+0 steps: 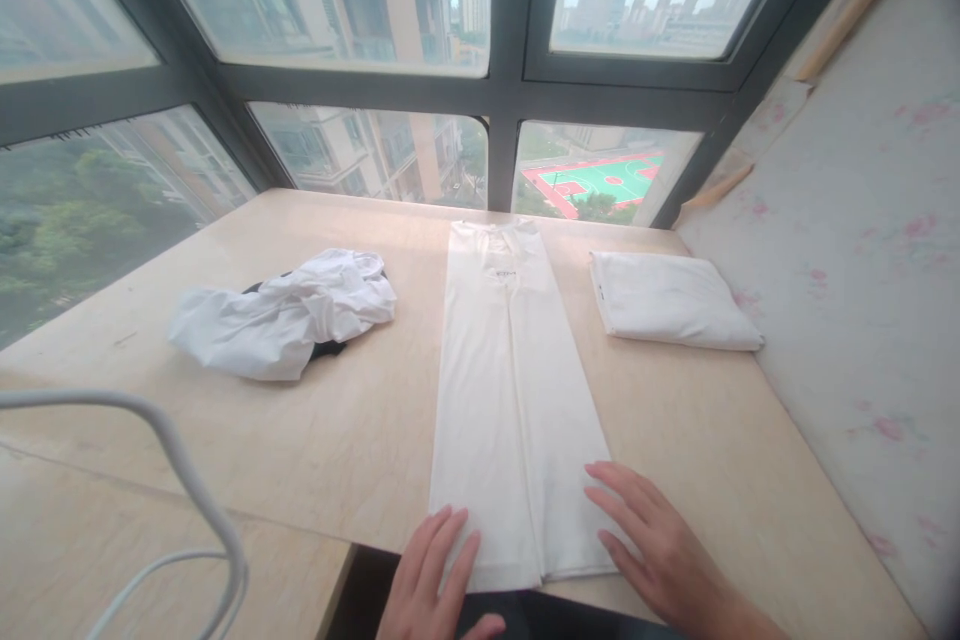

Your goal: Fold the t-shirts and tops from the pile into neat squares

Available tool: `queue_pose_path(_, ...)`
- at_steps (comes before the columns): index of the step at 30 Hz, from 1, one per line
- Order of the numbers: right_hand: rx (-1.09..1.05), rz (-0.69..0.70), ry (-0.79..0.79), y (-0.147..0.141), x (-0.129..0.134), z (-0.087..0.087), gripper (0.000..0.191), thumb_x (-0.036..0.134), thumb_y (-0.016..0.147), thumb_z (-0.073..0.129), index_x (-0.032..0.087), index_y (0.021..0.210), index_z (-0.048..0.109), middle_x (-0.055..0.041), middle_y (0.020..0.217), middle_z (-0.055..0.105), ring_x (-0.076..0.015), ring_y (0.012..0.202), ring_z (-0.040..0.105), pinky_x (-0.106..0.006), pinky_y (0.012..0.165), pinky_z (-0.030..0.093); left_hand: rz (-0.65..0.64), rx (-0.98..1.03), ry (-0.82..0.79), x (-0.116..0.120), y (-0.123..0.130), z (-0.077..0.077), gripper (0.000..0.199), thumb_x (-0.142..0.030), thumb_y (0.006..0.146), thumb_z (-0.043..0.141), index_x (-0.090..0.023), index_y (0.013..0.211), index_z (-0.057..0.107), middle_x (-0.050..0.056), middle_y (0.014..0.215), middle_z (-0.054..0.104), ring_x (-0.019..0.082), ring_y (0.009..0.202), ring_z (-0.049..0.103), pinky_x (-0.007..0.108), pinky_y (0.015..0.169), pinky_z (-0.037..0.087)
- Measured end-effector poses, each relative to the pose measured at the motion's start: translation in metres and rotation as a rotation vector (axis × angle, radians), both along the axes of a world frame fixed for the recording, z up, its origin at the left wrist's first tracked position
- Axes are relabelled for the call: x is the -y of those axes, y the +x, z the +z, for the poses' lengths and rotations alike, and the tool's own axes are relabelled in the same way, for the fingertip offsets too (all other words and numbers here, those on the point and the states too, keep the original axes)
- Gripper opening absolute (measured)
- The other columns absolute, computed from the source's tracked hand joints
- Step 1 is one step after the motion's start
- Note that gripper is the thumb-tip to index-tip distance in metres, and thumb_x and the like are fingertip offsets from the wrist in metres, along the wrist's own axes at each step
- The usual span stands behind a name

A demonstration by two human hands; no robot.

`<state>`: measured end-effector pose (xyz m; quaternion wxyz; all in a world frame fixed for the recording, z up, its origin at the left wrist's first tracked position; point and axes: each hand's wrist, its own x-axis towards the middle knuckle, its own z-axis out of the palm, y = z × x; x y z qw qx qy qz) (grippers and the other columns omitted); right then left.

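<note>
A folded white shirt (491,400) lies on the table (675,430); left hand (431,580) and right hand (660,542), each loosely spread, stand at its near end.

Bright daylight enters through the windows (352,0); shadows are soft; edges look stretched.

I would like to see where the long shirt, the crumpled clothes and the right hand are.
Long shirt (495,400), head view: left half.
Crumpled clothes (289,318), head view: white middle.
Right hand (660,535), head view: its back.
</note>
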<state>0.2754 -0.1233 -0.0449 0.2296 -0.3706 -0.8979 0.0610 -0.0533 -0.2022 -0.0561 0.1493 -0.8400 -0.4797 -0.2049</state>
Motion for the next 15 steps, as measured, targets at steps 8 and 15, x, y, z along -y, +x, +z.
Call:
queue_pose_path(8,0.193,0.038,0.059,0.009,0.04,-0.004,0.059,0.037,0.088,0.061,0.02,0.144,0.05,-0.0102,0.152,0.044,-0.0288,0.139,0.042,-0.044,0.11,0.044,-0.064,0.113,0.007,0.001,-0.002,0.0,0.035,-0.009,0.095,0.047,-0.022,0.12,0.067,0.005,0.117,0.072,0.018,0.115,0.063,0.034,0.106,0.044)
queue_pose_path(15,0.171,-0.02,0.068,0.012,0.058,-0.014,0.062,0.009,0.081,0.053,0.021,0.142,0.051,-0.0082,0.15,0.048,-0.0277,0.137,0.046,-0.046,0.108,0.046,-0.149,0.153,-0.036,0.007,-0.002,0.006,0.035,-0.008,0.097,0.042,-0.02,0.118,0.067,0.005,0.113,0.074,0.018,0.111,0.065,0.036,0.104,0.046)
